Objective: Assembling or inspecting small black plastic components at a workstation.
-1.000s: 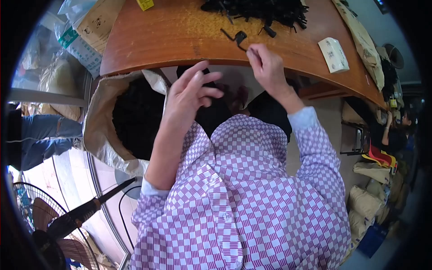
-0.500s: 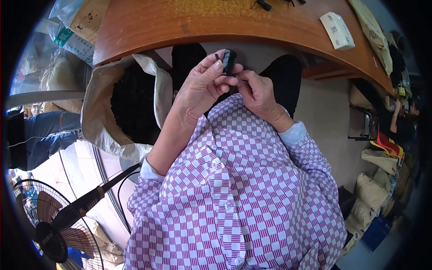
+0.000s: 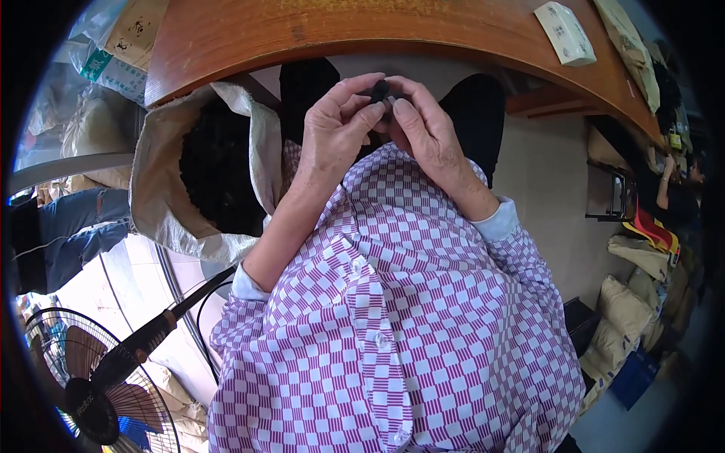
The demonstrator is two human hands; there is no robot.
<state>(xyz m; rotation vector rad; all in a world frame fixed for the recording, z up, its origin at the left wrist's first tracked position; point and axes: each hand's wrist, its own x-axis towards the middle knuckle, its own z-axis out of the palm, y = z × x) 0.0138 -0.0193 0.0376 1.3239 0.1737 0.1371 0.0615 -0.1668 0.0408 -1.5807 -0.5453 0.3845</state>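
Note:
A small black plastic-looking part (image 3: pixel 380 92) sits between my two hands, above my lap and just short of the table's front edge. My left hand (image 3: pixel 336 124) pinches it from the left with thumb and fingers. From the other side my right hand (image 3: pixel 427 132) closes on it too, its thumb beside the left thumb. The fingers cover most of the part, so its exact kind is hidden.
A wooden table (image 3: pixel 332 26) spans the far side, with a white tissue pack (image 3: pixel 565 34) on it. An open woven sack (image 3: pixel 155 181) of black pieces stands left of my knees. A fan (image 3: pixel 94 408) is at lower left; filled bags (image 3: pixel 623 321) lie at right.
My right hand has moved up and now grips the black part along with my left. The part has turned and is more covered by fingers. The view has shifted slightly.

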